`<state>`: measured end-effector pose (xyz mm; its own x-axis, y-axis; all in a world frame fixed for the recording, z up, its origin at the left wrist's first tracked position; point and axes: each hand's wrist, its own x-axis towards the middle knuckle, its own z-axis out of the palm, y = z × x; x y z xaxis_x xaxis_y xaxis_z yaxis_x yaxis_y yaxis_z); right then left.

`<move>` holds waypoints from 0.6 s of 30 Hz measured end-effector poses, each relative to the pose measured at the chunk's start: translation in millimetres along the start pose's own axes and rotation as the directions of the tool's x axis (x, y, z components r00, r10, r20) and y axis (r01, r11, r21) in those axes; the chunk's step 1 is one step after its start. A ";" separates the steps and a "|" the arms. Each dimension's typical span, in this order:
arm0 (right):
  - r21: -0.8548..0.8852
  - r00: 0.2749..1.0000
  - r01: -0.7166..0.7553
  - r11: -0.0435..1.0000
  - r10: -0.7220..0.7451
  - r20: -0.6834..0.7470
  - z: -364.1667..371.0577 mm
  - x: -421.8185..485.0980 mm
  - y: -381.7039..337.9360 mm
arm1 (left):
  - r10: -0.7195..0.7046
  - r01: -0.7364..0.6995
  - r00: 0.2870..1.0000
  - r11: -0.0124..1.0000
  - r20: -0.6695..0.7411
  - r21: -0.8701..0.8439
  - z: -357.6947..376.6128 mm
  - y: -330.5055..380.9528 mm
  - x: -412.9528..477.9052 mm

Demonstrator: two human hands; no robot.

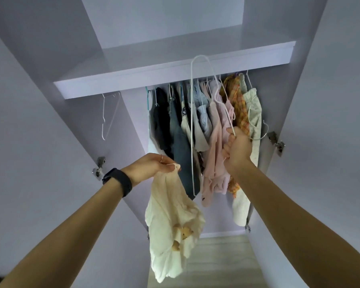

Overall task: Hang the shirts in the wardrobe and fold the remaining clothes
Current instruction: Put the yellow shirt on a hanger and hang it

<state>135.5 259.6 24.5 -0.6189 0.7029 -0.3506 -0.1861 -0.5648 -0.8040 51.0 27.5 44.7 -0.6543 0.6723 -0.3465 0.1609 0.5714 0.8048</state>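
pinching crumpled cream shirt (170,206), left hand (152,165); right hand (237,150) gripping thin wire hanger (192,113).

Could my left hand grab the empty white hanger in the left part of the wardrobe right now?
Probably not yet: the way to the empty hanger looks open, but the left hand is pinching the cream shirt.

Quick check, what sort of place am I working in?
Likely a home wardrobe: hanging clothes under a white shelf, door hinges on either side, wood-look floor below.
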 end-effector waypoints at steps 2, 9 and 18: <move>0.082 0.998 -0.063 0.995 0.062 0.015 8.6 -3.9 7.0 | 0.032 -0.033 0.999 0.999 -0.025 -0.039 -7.5 7.0 -6.5; -0.274 0.990 0.108 0.956 -0.076 0.122 5.3 -5.8 60.8 | 0.054 -0.091 0.984 0.972 -0.170 -0.216 -34.2 23.0 -33.3; -0.518 0.922 0.388 0.762 -0.322 0.216 -22.3 5.9 61.2 | 0.078 -0.162 0.891 0.975 -0.446 -0.153 -69.8 -2.0 -44.7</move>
<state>137.5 238.8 -37.5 -0.6751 0.7366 0.0394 0.0136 0.0659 -0.9977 28.4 -36.6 92.2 -0.9005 0.4337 -0.0308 0.1500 0.3763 0.9143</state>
